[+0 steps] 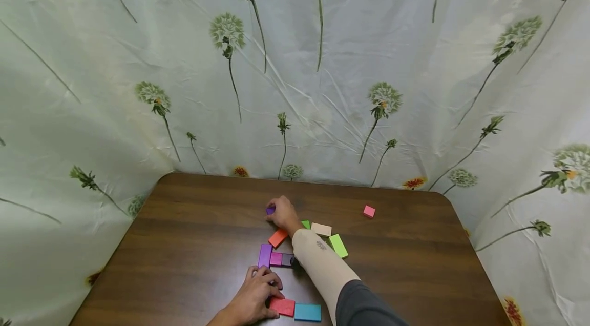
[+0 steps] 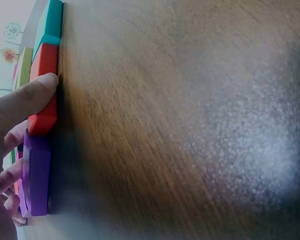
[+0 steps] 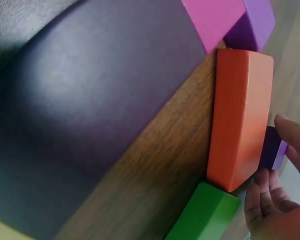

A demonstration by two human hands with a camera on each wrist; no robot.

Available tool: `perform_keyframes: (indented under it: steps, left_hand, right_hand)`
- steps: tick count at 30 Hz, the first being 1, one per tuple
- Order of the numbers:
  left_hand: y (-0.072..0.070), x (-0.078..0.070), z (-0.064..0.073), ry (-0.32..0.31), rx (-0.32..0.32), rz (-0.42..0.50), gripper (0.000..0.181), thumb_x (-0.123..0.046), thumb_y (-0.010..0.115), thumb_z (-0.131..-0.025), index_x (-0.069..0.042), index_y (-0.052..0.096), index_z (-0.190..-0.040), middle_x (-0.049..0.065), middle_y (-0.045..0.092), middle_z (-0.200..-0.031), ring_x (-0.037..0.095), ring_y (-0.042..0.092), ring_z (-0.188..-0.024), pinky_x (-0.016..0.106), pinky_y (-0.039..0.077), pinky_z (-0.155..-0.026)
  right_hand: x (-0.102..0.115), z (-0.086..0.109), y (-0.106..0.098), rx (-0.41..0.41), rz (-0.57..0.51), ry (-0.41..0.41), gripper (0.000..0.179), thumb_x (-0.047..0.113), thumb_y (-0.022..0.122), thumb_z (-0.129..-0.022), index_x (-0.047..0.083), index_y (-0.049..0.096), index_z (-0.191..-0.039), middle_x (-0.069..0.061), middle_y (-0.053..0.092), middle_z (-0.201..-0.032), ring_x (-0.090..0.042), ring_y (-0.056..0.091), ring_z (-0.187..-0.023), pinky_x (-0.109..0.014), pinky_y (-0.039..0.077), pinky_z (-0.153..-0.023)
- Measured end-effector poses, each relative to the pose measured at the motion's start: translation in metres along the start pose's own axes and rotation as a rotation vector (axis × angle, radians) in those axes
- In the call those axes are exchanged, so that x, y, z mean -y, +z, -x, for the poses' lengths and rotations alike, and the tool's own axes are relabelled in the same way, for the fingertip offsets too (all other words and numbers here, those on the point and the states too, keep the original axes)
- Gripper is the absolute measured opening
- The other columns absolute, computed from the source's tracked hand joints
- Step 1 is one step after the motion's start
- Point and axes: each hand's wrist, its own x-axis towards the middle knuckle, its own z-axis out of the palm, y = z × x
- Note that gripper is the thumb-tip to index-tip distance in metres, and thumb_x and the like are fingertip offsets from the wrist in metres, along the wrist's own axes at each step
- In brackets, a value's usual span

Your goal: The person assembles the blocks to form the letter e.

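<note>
My left hand (image 1: pixel 255 292) pinches a red block (image 1: pixel 282 307) near the table's front, thumb on its near side. A teal block (image 1: pixel 308 312) lies end to end with the red one. Beyond the fingers lies a purple block (image 1: pixel 265 255); in the left wrist view the purple block (image 2: pixel 38 175) stands close to the red one. Farther back, my right hand (image 1: pixel 283 213) holds a small purple block (image 1: pixel 270 210) between thumb and fingers. An orange block (image 1: pixel 278 237) lies just in front of that hand, touching or nearly touching a green block (image 3: pixel 205 212).
A magenta block (image 1: pixel 276 259) and a dark block (image 1: pixel 287 260) extend right from the purple one. Beige (image 1: pixel 321 229) and lime (image 1: pixel 338 246) blocks curve beside my right forearm. A pink cube (image 1: pixel 369 211) sits alone at back right. A flowered curtain (image 1: pixel 295 85) hangs behind the wooden table (image 1: pixel 415 264).
</note>
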Motion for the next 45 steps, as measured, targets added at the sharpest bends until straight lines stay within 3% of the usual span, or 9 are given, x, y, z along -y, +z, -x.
perform_keyframes:
  steps: [7, 15, 23, 29, 34, 39, 45]
  left_hand:
    - [0.003, -0.004, -0.002, 0.006, 0.006, -0.015, 0.025, -0.044, 0.084, -0.066, -0.031, 0.077, -0.087, -0.018, 0.057, -0.096, 0.011, 0.045, -0.099, 0.044, 0.031, -0.084]
    - [0.002, -0.001, -0.001, 0.019, -0.038, -0.041, 0.026, -0.043, 0.085, -0.064, -0.03, 0.077, -0.084, -0.016, 0.058, -0.095, 0.011, 0.046, -0.097, 0.043, 0.031, -0.084]
    - [0.002, -0.004, -0.001, 0.038, -0.076, -0.066, 0.026, -0.04, 0.087, -0.062, -0.028, 0.077, -0.082, -0.015, 0.058, -0.093, 0.013, 0.046, -0.095, 0.044, 0.032, -0.084]
    - [0.001, -0.003, -0.003, 0.03, -0.047, -0.064, 0.026, -0.041, 0.086, -0.063, -0.027, 0.076, -0.083, -0.015, 0.058, -0.093, 0.014, 0.046, -0.096, 0.048, 0.032, -0.085]
    - [0.001, -0.004, -0.003, 0.01, -0.032, -0.058, 0.026, -0.041, 0.086, -0.064, -0.026, 0.077, -0.083, -0.014, 0.059, -0.094, 0.015, 0.046, -0.096, 0.049, 0.031, -0.087]
    - [0.001, -0.005, -0.004, 0.039, -0.039, -0.057, 0.026, -0.04, 0.086, -0.064, -0.025, 0.077, -0.084, -0.014, 0.061, -0.094, 0.016, 0.047, -0.096, 0.048, 0.032, -0.085]
    - [-0.001, -0.005, -0.003, 0.047, -0.049, -0.05, 0.025, -0.038, 0.086, -0.064, -0.025, 0.077, -0.084, -0.013, 0.061, -0.095, 0.017, 0.047, -0.096, 0.049, 0.032, -0.085]
  right_hand:
    - [-0.006, 0.0, -0.004, -0.018, -0.013, -0.007, 0.027, 0.007, 0.076, -0.08, 0.008, 0.071, -0.106, -0.008, 0.066, -0.107, -0.021, 0.061, -0.099, -0.031, 0.051, -0.082]
    - [-0.002, 0.018, -0.034, -0.03, -0.105, -0.077, 0.036, -0.001, 0.073, -0.079, 0.002, 0.067, -0.115, -0.013, 0.066, -0.109, -0.024, 0.061, -0.097, -0.034, 0.051, -0.083]
    - [-0.018, 0.065, -0.063, 0.004, -0.096, -0.142, 0.035, 0.0, 0.075, -0.076, -0.002, 0.068, -0.111, -0.012, 0.065, -0.104, -0.024, 0.06, -0.094, -0.032, 0.05, -0.08]
    - [-0.04, 0.104, -0.076, 0.034, -0.056, -0.183, 0.032, 0.0, 0.076, -0.075, 0.0, 0.07, -0.106, -0.008, 0.065, -0.1, -0.022, 0.061, -0.089, -0.029, 0.052, -0.074]
    - [-0.061, 0.136, -0.077, 0.088, -0.063, -0.19, 0.032, 0.001, 0.077, -0.075, 0.0, 0.07, -0.106, -0.006, 0.064, -0.097, -0.017, 0.059, -0.084, -0.026, 0.05, -0.072]
    - [-0.081, 0.165, -0.074, 0.109, -0.044, -0.214, 0.031, 0.003, 0.078, -0.073, 0.003, 0.071, -0.103, -0.002, 0.064, -0.093, -0.014, 0.058, -0.083, -0.027, 0.049, -0.073]
    - [-0.096, 0.193, -0.068, 0.138, -0.095, -0.251, 0.03, 0.002, 0.079, -0.071, 0.006, 0.071, -0.099, 0.002, 0.064, -0.092, -0.005, 0.054, -0.081, -0.022, 0.047, -0.07]
